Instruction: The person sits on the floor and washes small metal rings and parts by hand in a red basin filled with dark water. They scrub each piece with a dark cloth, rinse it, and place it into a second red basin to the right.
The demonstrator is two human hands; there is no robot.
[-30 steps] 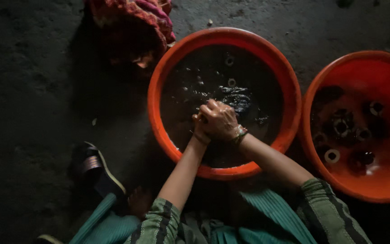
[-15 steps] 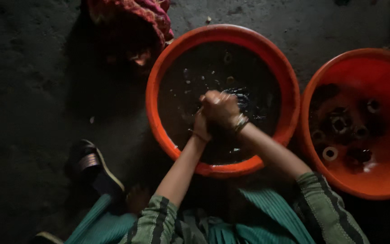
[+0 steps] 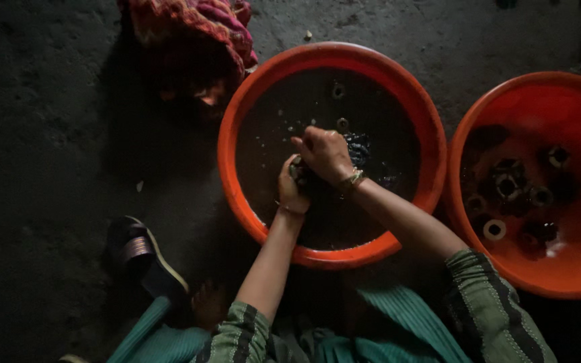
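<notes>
Both my hands are down in a round orange basin (image 3: pixel 237 195) filled with dark water. My left hand (image 3: pixel 290 188) is closed around a small dark object held at the water's surface. My right hand (image 3: pixel 324 153), with a bangle at the wrist, presses over the same object from above, fingers curled. What the object is cannot be made out. A few small ring-shaped metal parts (image 3: pixel 341 124) float or lie in the dark water beyond my hands.
A second orange basin (image 3: pixel 573 107) at the right holds several dark ring-shaped parts and nuts. A red patterned cloth bundle (image 3: pixel 196 27) lies at the top left. A sandal (image 3: pixel 144 259) rests on the dark concrete floor by my green-clad knee.
My joined hands have shifted slightly left and deeper into the basin; the right hand now covers the object more from above. The view has drifted a little.
</notes>
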